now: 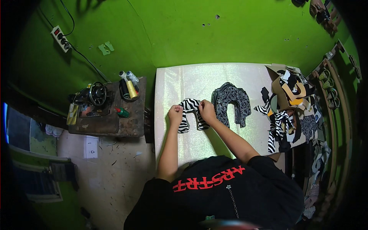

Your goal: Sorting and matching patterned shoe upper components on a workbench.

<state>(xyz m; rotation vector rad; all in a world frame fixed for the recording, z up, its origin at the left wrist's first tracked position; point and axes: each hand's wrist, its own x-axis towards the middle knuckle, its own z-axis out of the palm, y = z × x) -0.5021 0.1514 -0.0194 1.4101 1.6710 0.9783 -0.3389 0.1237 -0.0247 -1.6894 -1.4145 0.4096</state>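
Note:
A U-shaped zebra-striped piece (189, 103) in black and white lies on the pale shiny table cover, its two legs pointing toward me. My left hand (175, 115) is closed at its left edge, fingers pinched together. On the opposite side my right hand (207, 112) grips the upper right part of the curve between thumb and fingers. Whether this is one layer or a stack of them I cannot tell. Just right of my right hand sits a thick stack of similar U-shaped pieces (243, 102), black with thin white lines.
A carton (281, 97) spilling over with scraps stands on the table's right, zebra-striped offcuts (278, 128) beside it. To the left is a wooden sewing table (132, 128) with a handwheel (97, 94), thread cones (132, 90) and a small green bottle (122, 112). Shelves with sandals (327, 84) line the right.

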